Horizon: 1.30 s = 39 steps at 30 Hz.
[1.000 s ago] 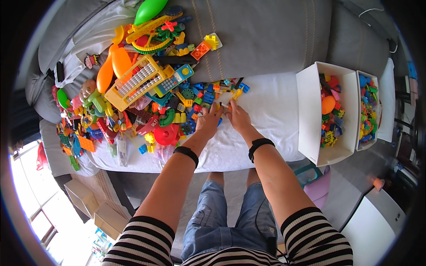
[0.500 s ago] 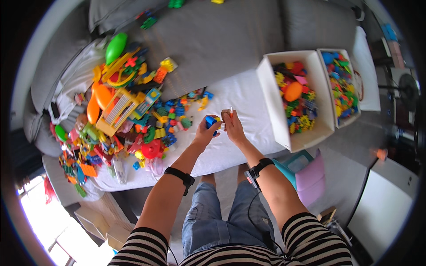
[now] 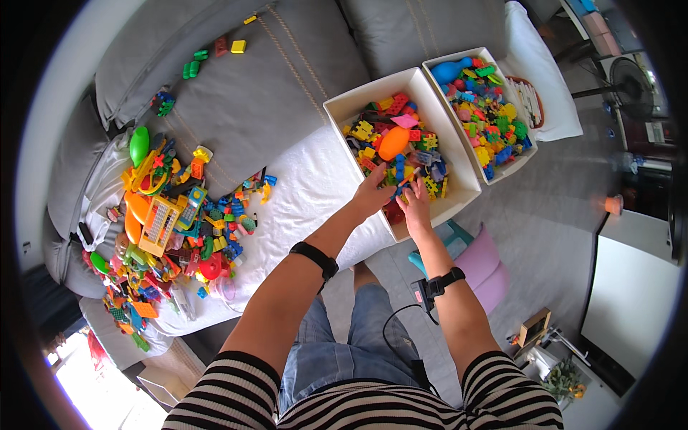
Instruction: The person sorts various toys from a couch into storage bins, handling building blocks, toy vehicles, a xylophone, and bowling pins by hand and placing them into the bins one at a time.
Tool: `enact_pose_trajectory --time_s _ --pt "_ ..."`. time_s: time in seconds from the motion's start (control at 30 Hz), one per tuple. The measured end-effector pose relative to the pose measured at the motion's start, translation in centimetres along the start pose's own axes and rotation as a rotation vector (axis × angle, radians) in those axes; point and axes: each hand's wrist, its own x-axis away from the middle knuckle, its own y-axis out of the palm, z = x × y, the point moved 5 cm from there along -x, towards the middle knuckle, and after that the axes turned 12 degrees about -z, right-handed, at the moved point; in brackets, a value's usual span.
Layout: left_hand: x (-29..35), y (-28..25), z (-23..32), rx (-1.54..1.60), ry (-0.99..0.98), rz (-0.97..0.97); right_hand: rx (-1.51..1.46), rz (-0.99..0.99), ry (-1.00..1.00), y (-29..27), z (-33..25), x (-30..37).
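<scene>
Both my hands are over the near white box (image 3: 456,202), which is full of mixed plastic toys. My left hand (image 3: 372,192) is open at the box's left side, fingers stretched toward a blue piece (image 3: 399,166) among the toys. Just right of it, my right hand (image 3: 416,208) has its fingers spread and raised, palm turned toward the left hand. A small white-and-orange stick (image 3: 409,176) shows at its fingertips; whether they touch it I cannot tell. An orange oval toy (image 3: 394,144) and a pink piece (image 3: 405,121) lie on top of the heap.
A second white box (image 3: 494,174) of small toys stands right of the first. A big toy pile with a yellow toy cash register (image 3: 159,226) covers the sofa's left. Loose blocks (image 3: 222,46) lie farther back. A purple-and-teal stool (image 3: 476,269) stands below the boxes.
My hands have moved right, from above the white sheet to over the toy box. The blue and yellow pieces have left my left hand, and both hands have spread open. The view has shifted right.
</scene>
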Motion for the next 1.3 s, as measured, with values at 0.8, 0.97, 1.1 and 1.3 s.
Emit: enact_pose_trajectory --time_s 0.8,0.97,1.1,1.3 --pt "18.2 -23.4 -10.7 -1.155 -0.057 0.753 1.387 -0.529 -0.342 20.8 17.6 -5.0" --pt "16.6 -23.7 -10.4 -1.307 -0.15 0.648 1.489 -0.593 -0.279 20.9 18.7 -4.2" --pt "16.2 -23.3 -10.1 -1.255 -0.07 0.602 1.356 -0.574 -0.334 22.3 18.0 -3.3" --pt "15.5 -23.4 -9.4 -1.157 -0.211 0.634 1.619 -0.423 -0.124 23.3 18.3 -3.4"
